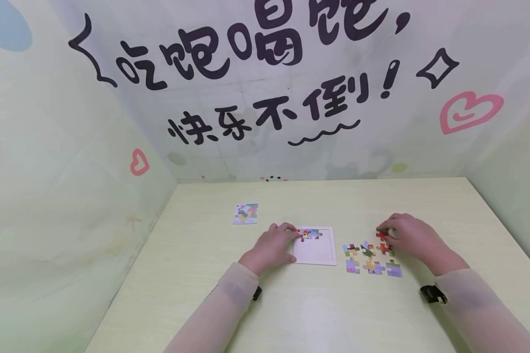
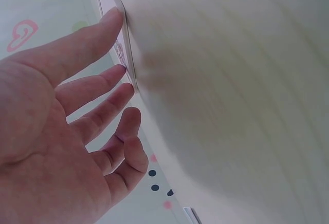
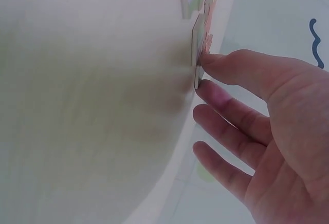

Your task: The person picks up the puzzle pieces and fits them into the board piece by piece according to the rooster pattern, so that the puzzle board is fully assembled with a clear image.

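A white puzzle tray (image 1: 314, 252) lies mid-table, with joined puzzle pieces (image 1: 311, 234) along its upper left part. My left hand (image 1: 271, 246) rests at the tray's left side; the thumb and nearly straight fingers (image 2: 103, 80) touch its edge, while the last fingers bend loosely. To the right of the tray, my right hand (image 1: 412, 239) pinches a red puzzle piece (image 1: 382, 236) between thumb and index finger, low at the table. Its other fingers (image 3: 226, 131) extend apart from the piece. Loose puzzle pieces (image 1: 373, 266) lie in rows beside this hand, one partly hidden by it.
A small picture card (image 1: 245, 214) lies at the back left of the table (image 1: 318, 314). Fabric walls with black lettering (image 1: 274, 115) and pink hearts stand behind and at both sides. Black straps (image 1: 433, 294) show at the wrists.
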Demonstrator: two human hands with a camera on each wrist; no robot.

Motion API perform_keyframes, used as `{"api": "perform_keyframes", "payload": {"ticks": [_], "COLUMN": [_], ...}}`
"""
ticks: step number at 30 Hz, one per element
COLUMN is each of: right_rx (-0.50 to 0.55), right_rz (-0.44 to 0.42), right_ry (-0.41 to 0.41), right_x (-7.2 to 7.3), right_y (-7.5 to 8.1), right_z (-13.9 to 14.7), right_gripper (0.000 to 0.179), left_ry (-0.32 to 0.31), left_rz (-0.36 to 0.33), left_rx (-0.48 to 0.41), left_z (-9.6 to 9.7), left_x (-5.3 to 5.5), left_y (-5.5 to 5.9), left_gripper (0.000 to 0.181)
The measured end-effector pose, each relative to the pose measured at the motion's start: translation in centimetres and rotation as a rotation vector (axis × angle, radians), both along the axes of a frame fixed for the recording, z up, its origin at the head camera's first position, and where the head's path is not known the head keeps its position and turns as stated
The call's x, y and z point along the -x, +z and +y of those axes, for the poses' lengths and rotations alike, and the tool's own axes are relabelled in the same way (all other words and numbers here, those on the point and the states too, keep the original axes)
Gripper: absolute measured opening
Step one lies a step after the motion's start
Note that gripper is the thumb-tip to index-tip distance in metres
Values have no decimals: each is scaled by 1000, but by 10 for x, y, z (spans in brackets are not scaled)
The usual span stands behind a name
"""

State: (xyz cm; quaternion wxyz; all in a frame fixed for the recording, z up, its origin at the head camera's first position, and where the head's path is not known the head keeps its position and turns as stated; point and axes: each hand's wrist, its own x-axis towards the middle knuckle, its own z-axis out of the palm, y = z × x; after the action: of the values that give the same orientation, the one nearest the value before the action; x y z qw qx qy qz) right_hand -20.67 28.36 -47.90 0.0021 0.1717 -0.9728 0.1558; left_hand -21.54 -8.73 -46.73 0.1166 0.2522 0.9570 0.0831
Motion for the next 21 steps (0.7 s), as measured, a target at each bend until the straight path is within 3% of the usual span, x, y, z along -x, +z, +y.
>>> {"api": "perform_keyframes", "payload": {"ticks": [21], "right_rx": [56], "right_rz": [1], "right_ry": [22], "right_x": [6], "right_y": [-2], "right_z": [-2], "right_gripper": [18], "left_ry": [0], "left_rz": [-1], "left_rx": [13], "left_z": [1], "left_x": [-1], "left_y": [5], "left_gripper": [68]}}
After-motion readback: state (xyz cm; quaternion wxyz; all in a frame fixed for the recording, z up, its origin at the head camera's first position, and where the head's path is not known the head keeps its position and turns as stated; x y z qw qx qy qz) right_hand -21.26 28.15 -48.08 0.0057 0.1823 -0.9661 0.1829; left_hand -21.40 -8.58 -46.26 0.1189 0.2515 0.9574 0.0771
